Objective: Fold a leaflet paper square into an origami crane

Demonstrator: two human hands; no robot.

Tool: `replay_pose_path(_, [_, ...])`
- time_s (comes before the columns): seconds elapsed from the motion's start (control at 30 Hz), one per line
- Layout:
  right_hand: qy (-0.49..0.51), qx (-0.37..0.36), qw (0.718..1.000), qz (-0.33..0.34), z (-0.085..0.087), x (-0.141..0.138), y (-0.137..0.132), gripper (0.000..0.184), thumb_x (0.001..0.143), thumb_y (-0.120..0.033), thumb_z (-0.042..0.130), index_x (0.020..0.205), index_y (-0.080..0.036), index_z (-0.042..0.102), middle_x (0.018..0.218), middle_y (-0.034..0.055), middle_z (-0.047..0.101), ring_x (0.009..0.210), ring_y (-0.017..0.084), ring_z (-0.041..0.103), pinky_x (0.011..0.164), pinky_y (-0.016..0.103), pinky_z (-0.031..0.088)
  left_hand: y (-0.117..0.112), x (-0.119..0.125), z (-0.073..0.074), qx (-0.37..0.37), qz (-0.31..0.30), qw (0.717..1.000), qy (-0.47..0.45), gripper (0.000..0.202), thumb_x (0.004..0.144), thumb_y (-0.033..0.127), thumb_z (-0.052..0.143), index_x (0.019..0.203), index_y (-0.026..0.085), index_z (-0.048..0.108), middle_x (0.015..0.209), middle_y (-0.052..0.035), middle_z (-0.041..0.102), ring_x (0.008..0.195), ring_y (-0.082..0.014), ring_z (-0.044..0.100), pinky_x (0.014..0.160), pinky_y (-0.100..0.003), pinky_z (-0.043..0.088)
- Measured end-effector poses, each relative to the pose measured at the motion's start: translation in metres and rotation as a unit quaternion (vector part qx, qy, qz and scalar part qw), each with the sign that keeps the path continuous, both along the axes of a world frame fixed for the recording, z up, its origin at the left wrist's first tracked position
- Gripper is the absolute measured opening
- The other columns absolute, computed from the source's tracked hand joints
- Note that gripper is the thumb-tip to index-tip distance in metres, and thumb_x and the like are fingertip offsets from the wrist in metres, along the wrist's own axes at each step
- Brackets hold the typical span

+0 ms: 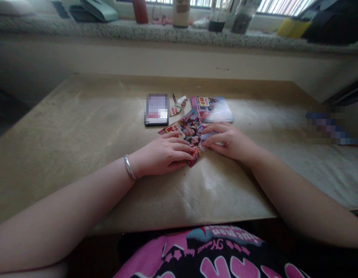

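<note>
A glossy printed paper sheet [193, 133], with pictures of people and large numerals, lies at a slant on the table. My left hand [170, 152], a silver bangle at its wrist, rests flat over the sheet's lower left part with fingers stretched out. On the sheet's right side, my right hand [225, 141] has its fingers bent, the tips at the paper's edge. Just beyond the sheet stands a small folded paper bird [179, 106]. A stack of similar printed sheets [215, 110] lies behind my right hand.
A phone or tablet [156, 110] with a lit, blurred screen lies left of the paper bird. Far right on the table [109, 116] is a blurred bluish item [331, 129]. Jars, bottles and a yellow item [294, 27] line the stone sill [156, 34] behind.
</note>
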State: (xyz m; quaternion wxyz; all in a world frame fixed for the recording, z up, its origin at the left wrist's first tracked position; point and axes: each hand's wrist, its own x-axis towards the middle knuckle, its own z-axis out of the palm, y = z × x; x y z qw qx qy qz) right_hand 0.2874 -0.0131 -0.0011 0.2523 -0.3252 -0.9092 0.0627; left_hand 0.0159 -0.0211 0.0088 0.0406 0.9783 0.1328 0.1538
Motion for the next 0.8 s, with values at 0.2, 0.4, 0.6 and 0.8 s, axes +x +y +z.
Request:
replay_pose_path(0.2, [0.005,-0.022,1.0,-0.008,0.0,-0.002,0.001,0.013,0.085,-0.026,0.062,0.086,-0.026,0.075,0.115,0.0064,0.068,0.109,0.023,0.061,0.099,0.044,0.047,0.001,0.002,-0.003,-0.041,-0.01,0.999,-0.022,0.024,0.094,0.022,0.05,0.111,0.02,0.067,0.122,-0.0063,0.067,0.115,-0.018,0.062,0.106,-0.036,0.045])
replay_pose_path(0.4, [0.057,-0.034,0.996,-0.065,-0.006,-0.015,-0.002,0.009,0.082,-0.026,0.065,0.087,-0.023,0.072,0.117,0.0101,0.065,0.109,0.024,0.061,0.098,0.045,0.047,0.003,0.002,-0.003,-0.04,-0.006,0.999,-0.03,0.023,0.093,0.021,0.051,0.107,0.021,0.069,0.12,-0.0049,0.068,0.112,-0.0192,0.063,0.102,-0.037,0.049])
replay_pose_path(0.6, [0.07,-0.051,0.993,-0.085,-0.008,-0.016,-0.004,0.007,0.081,-0.023,0.065,0.084,-0.021,0.071,0.13,0.0124,0.055,0.121,0.026,0.054,0.105,0.047,0.043,0.001,0.003,-0.003,-0.017,0.016,1.0,-0.012,0.024,0.094,0.024,0.05,0.109,0.023,0.069,0.12,-0.0044,0.068,0.112,-0.0207,0.062,0.099,-0.038,0.05])
replay_pose_path(0.8, [0.092,-0.063,0.986,-0.125,-0.013,-0.016,0.0,0.007,0.082,-0.024,0.062,0.083,-0.022,0.07,0.121,0.0106,0.06,0.116,0.025,0.058,0.104,0.048,0.044,-0.001,0.004,-0.003,-0.019,0.029,0.999,-0.01,0.025,0.093,0.024,0.049,0.111,0.021,0.067,0.122,-0.0038,0.068,0.113,-0.019,0.062,0.098,-0.034,0.05])
